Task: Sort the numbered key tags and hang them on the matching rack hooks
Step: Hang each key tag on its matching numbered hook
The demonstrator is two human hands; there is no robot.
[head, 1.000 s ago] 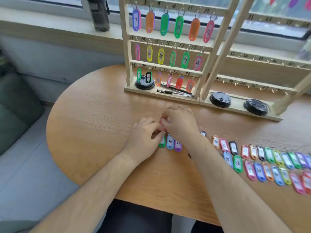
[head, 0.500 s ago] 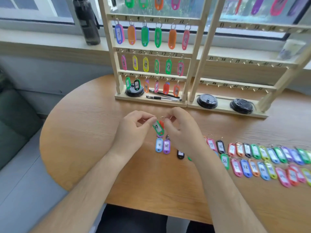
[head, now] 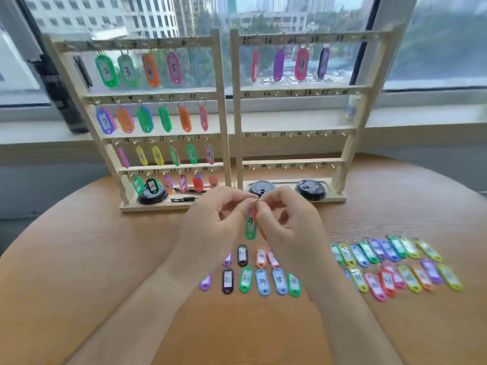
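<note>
Just above the table (head: 79, 259), we see the left hand (head: 218, 222) pinching the ring of a green tag (head: 250, 227) and the right hand (head: 290, 225) pinching a red tag (head: 259, 225) beside it. Both tags hang between the hands. Loose tags (head: 395, 267) lie near; the racks (head: 290, 90) stand far.

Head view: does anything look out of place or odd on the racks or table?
One gap: on the left rack, top row, the spot right of pink tag 5 is empty, while its other rows look full. Otherwise nothing stands out.
</note>
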